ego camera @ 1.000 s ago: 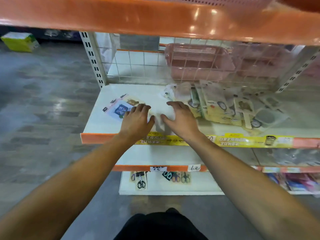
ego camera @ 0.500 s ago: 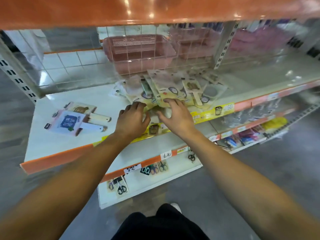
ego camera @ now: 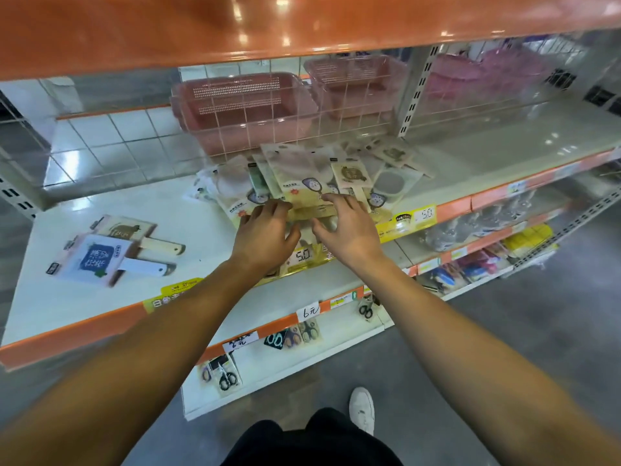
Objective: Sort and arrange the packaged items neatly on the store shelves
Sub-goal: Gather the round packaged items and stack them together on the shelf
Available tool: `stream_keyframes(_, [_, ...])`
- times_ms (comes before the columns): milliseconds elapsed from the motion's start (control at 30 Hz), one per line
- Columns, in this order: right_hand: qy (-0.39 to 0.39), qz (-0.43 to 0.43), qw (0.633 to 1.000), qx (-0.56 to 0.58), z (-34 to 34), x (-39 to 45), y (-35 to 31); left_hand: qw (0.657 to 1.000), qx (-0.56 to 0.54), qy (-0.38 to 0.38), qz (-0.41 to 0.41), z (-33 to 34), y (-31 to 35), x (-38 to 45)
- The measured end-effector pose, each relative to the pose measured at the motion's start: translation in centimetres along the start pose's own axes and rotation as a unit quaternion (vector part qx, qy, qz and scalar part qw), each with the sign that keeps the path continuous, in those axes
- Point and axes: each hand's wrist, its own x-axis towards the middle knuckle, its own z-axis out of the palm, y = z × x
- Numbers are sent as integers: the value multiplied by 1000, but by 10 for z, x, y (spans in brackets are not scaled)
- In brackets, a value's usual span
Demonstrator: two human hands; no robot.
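Observation:
A loose pile of flat beige packaged items (ego camera: pixel 302 176) lies in the middle of the white shelf (ego camera: pixel 141 210). My left hand (ego camera: pixel 265 235) and my right hand (ego camera: pixel 346 230) are side by side at the pile's front edge, fingers on a yellowish packet (ego camera: pixel 311 210). Whether the fingers curl under it is hidden. Two packaged items with handles, one beige (ego camera: pixel 126 230) and one with a blue label (ego camera: pixel 97 260), lie apart at the shelf's left.
Pink plastic baskets (ego camera: pixel 242 109) stand behind a wire grid at the back of the shelf. An orange shelf (ego camera: pixel 235 25) hangs overhead. Lower shelves hold packaged scissors (ego camera: pixel 225 378) and coloured goods (ego camera: pixel 477 267). Yellow price labels (ego camera: pixel 406 218) line the shelf's front edge.
The view has swung right and closer. Both hands left the white packet and moved right, to the front of the beige pile.

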Motion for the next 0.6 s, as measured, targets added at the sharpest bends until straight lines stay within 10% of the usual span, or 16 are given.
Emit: stream_keyframes(600, [-65, -61, 996, -20, -37, 79, 122, 993, 67, 10, -101, 49, 100, 70])
